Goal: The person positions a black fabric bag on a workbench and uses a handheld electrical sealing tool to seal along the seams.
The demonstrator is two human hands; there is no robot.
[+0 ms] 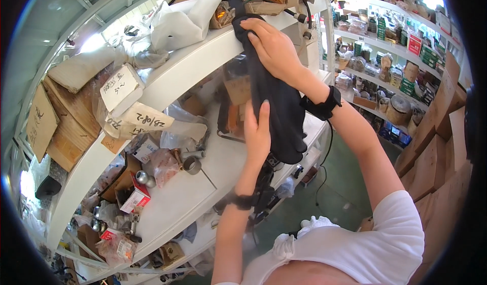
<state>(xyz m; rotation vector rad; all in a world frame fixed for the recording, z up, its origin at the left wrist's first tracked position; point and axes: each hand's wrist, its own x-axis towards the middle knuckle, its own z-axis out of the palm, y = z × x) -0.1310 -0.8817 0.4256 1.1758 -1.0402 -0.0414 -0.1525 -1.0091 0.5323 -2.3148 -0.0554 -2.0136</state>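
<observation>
A long, limp black cloth (269, 102) hangs down from the edge of the upper white shelf. Its lower end is rounded and lobed, a little like a glove, but I cannot tell its exact kind. My right hand (276, 49) grips it near the top, fingers bent over it by the shelf edge. Lower down, my left hand (257, 132) holds its left edge, with the thumb up in front and the other fingers partly hidden. Each wrist wears a black band.
The upper shelf (190, 64) carries cardboard boxes, plastic wrap and a white wrapped package (122, 88). Below, metal fittings (192, 165), bags and a red-and-white box (136, 196) crowd the lower shelf. Stocked shelving (390, 41) stands at far right, beside large cartons (431, 168).
</observation>
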